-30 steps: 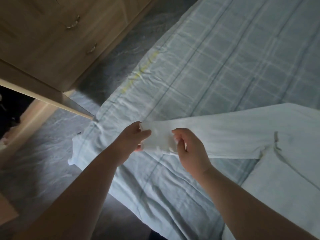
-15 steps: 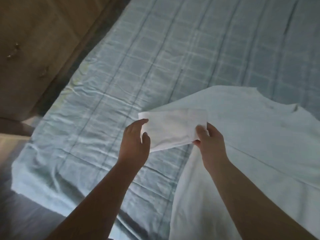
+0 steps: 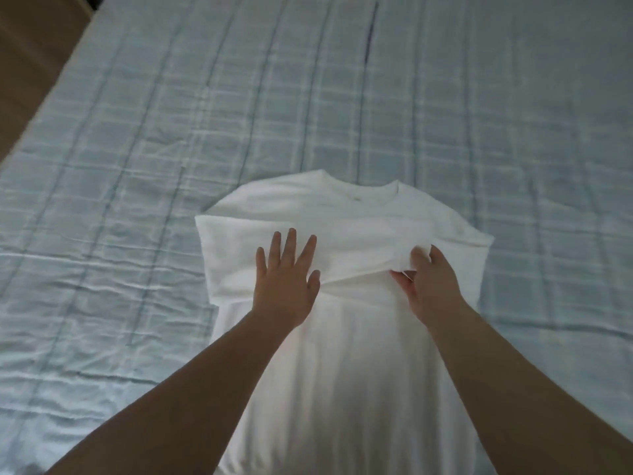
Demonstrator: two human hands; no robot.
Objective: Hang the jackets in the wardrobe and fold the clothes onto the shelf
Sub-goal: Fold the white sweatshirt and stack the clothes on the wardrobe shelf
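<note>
Left hand [image 3: 286, 279] flat, fingers straight and spread, pressing on the folded sleeve [image 3: 342, 248] laid across the chest of the white shirt [image 3: 342, 371]. Right hand [image 3: 428, 279] pinching the sleeve's cuff end, thumb on top, fingers tucked beneath the fabric. Sleeve lying crosswise, from the left shoulder edge over to the right side. Shirt spread flat, neckline [image 3: 359, 190] pointing away, hem toward the near edge of the view. Beneath it, a pale blue checked bedcover [image 3: 171, 132], lightly creased. Upper left corner: a strip of brown wooden surface [image 3: 27, 46] beside the bed.
</note>
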